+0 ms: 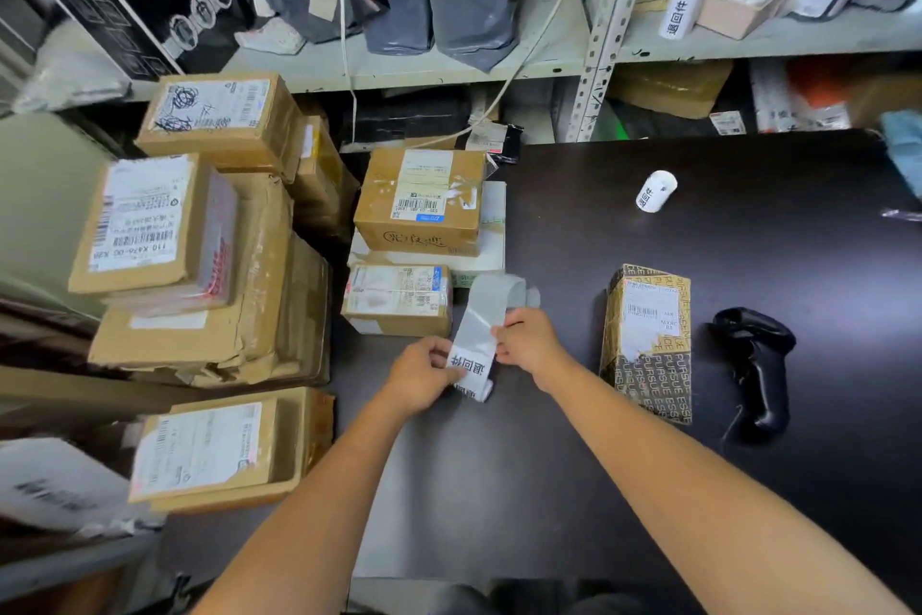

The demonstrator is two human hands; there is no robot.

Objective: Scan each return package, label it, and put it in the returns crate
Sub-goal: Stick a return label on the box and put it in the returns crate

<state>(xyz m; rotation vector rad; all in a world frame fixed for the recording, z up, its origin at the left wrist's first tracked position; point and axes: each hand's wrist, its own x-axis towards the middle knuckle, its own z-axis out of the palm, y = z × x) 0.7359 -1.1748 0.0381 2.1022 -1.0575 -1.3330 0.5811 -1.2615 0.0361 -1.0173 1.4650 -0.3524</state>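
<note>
Fingers point(435, 351) of your left hand point(421, 375) and right hand point(529, 340) pinch the label strip point(474, 367); the patterned package point(648, 345) seemingly awaits labelling and crating.

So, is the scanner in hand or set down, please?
Set down: the scanner lies on the table; the left hand and right hand hold the label strip.

I see a glossy paper label strip point(486, 315) and a dark, smooth surface point(748, 240). The left boxes point(264, 275) are rough brown cardboard; the scanner point(756, 365) is black plastic.
</note>
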